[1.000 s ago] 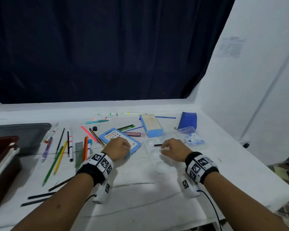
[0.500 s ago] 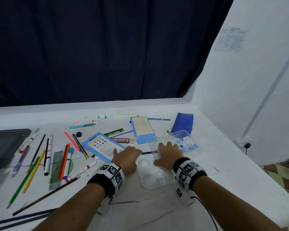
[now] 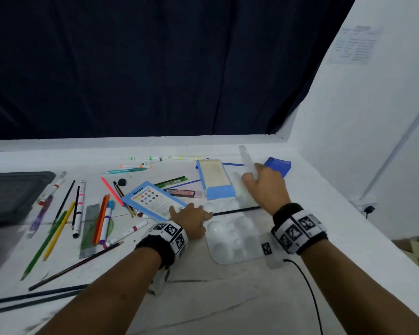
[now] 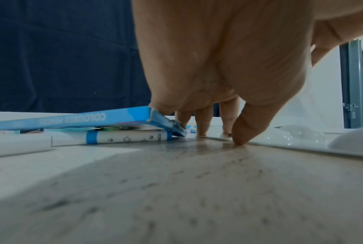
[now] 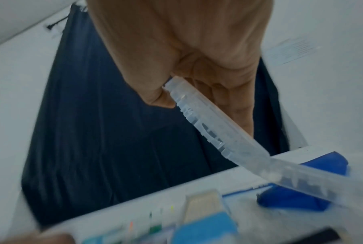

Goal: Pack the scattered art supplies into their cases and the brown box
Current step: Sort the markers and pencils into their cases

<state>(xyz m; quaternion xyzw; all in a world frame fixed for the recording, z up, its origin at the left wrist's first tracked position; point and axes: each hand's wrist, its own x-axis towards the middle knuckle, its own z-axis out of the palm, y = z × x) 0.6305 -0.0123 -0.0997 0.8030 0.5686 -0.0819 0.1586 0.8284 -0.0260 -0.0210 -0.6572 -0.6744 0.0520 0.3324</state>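
Observation:
My left hand (image 3: 191, 216) rests on the white table between the blue coloured-pencil box (image 3: 153, 200) and the white paint palette (image 3: 235, 235). In the left wrist view its straight fingers (image 4: 201, 128) touch the table beside the pencil box (image 4: 72, 120), holding nothing. My right hand (image 3: 261, 180) is raised beyond the palette and pinches a clear plastic case (image 3: 247, 160) that tilts upward. The right wrist view, which is blurred, shows the thumb and fingers gripping one edge of that clear case (image 5: 228, 143). A thin black stick (image 3: 237, 211) lies across the palette.
Coloured pencils (image 3: 58, 228), markers and a green ruler (image 3: 90, 228) are scattered at left. A grey tray (image 3: 15, 189) sits at the far left edge. A blue box with a beige top (image 3: 214, 180) and a blue pouch (image 3: 278, 165) lie near the right hand. A white wall stands at right.
My right hand left the palette and rose toward the back, lifting the clear case off the table. My left hand stayed by the pencil box. The head view shifted.

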